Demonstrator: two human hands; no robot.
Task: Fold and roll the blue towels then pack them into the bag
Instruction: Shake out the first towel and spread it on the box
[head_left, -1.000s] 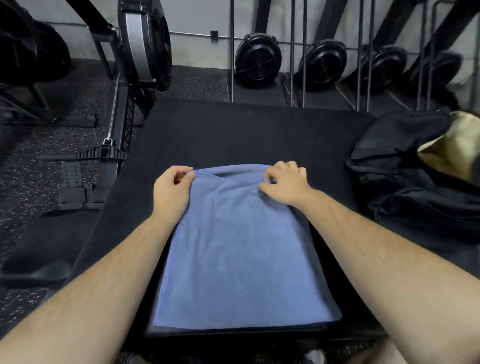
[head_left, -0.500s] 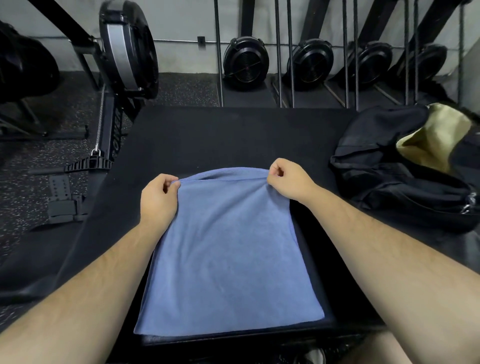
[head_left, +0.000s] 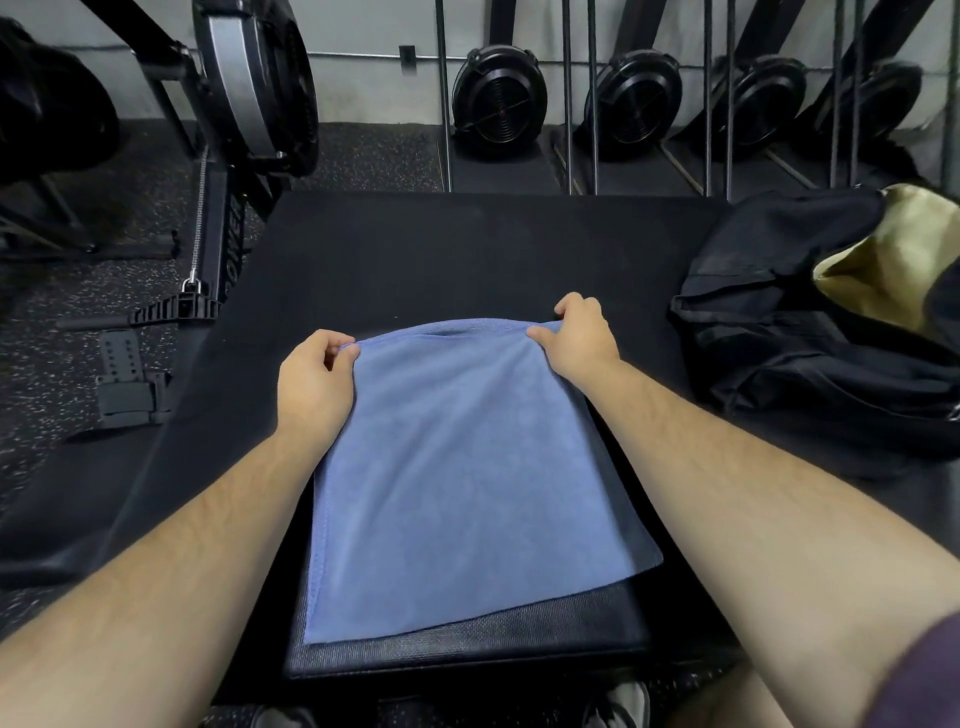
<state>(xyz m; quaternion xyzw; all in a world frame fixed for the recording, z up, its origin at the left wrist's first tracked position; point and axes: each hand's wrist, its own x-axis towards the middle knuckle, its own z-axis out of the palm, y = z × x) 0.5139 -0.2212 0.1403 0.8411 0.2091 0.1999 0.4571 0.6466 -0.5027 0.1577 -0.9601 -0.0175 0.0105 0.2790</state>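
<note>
A blue towel (head_left: 462, 483) lies folded and flat on a black padded platform (head_left: 467, 249), its long side running away from me. My left hand (head_left: 311, 384) pinches the towel's far left corner. My right hand (head_left: 582, 338) pinches the far right corner. The far edge between the two hands is lifted slightly and bows up off the pad. An open black bag (head_left: 810, 332) with a tan lining sits on the platform to the right, an arm's width from the towel.
A rowing machine (head_left: 244, 104) stands at the left of the platform on speckled rubber floor. Several more rowers with black flywheels (head_left: 498, 98) are stored upright along the back wall. My shoes (head_left: 618, 701) show below the near edge.
Both hands have kept their pinch on the far corners. The towel has been drawn a little away from me, and its near edge now lies skewed on the pad.
</note>
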